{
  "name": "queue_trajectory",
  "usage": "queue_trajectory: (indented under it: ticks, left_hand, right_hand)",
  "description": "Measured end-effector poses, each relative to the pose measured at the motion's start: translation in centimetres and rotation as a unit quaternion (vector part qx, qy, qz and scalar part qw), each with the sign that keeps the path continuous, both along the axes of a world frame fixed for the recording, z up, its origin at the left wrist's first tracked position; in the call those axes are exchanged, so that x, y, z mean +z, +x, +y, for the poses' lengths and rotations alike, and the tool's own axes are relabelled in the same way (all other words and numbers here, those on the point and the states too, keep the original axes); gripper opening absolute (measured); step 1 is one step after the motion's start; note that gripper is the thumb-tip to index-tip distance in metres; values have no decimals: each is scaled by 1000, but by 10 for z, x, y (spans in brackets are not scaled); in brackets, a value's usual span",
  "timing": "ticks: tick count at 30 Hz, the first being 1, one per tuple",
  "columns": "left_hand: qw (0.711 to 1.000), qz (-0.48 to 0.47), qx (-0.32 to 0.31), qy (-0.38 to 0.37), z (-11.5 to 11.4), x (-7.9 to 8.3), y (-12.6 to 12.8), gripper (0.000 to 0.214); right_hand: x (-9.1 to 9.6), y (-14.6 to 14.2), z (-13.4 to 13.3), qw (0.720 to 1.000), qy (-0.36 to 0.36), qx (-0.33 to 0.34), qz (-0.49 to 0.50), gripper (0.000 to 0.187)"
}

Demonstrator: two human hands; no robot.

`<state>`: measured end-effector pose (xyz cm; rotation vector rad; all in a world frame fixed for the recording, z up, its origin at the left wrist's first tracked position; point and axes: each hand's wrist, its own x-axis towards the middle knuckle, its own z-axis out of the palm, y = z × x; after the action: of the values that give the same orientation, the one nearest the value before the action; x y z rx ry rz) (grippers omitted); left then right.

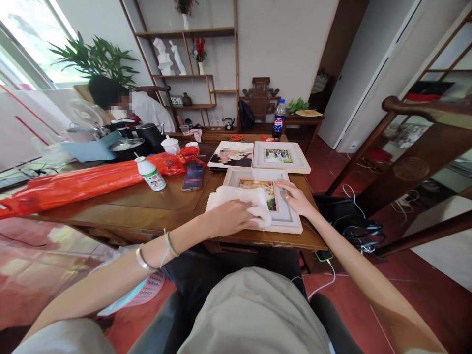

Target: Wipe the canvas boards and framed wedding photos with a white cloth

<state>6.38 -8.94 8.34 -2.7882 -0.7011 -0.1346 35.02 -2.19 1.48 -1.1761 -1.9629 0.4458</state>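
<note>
You have one light wood-framed picture with a white mat (282,212) lying flat near the front edge of the brown wooden tabletop (173,209), in front of your body. One white, soft-looking cloth (220,197) covers its left part. Your left hand (230,217) is palm down on the cloth, fingers reaching forward; you cannot tell whether they pinch it. Your right hand (295,197) rests on the frame's right side, fingers stretched out, thumb apart. A narrow strip of wood runs between that side and the tabletop's right edge. Just beyond lie a second framed picture (279,156), its right corner about at the edge, and one flat rectangular photo panel (231,153): three pictures in all. A broader stretch of wood spreads leftward from the cloth, bounded at the back by one dark smartphone (192,177), one white-and-green bottle (151,173) and one long red plastic-wrapped bundle (84,179).
</note>
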Motion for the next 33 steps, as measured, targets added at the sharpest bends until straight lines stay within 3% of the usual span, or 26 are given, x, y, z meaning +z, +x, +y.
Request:
queue_trajectory:
  ticks: [4, 8, 12, 16, 20, 27, 30, 33]
  left_hand:
    - [999, 6, 26, 41, 3, -15, 5, 35]
    - [993, 1, 97, 60, 47, -25, 4, 28]
    - [986, -38, 152, 60, 93, -17, 2, 33]
    - [989, -49, 135, 38, 110, -11, 6, 36]
    - [994, -19, 102, -36, 93, -6, 14, 36]
    - [981, 11, -53, -184, 9, 29, 17, 36]
    - [987, 2, -30, -157, -8, 24, 17, 36]
    - [997, 5, 4, -78, 2, 6, 16, 33]
  right_hand:
    - [-1, 2, 1, 1000, -1, -1, 0, 51]
    - [-2, 3, 1, 1000, -4, 7, 11, 52]
    - [-1, 2, 1, 1000, 3, 20, 22, 51]
    - [-1, 2, 1, 999, -1, 17, 29, 50]
    - [-2, 3, 2, 999, -7, 18, 25, 51]
    - [0, 1, 0, 1000, 2, 8, 8, 50]
    - [0, 1, 0, 1000, 1, 4, 4, 50]
    - [-1, 2, 1, 1000, 2, 8, 10, 51]
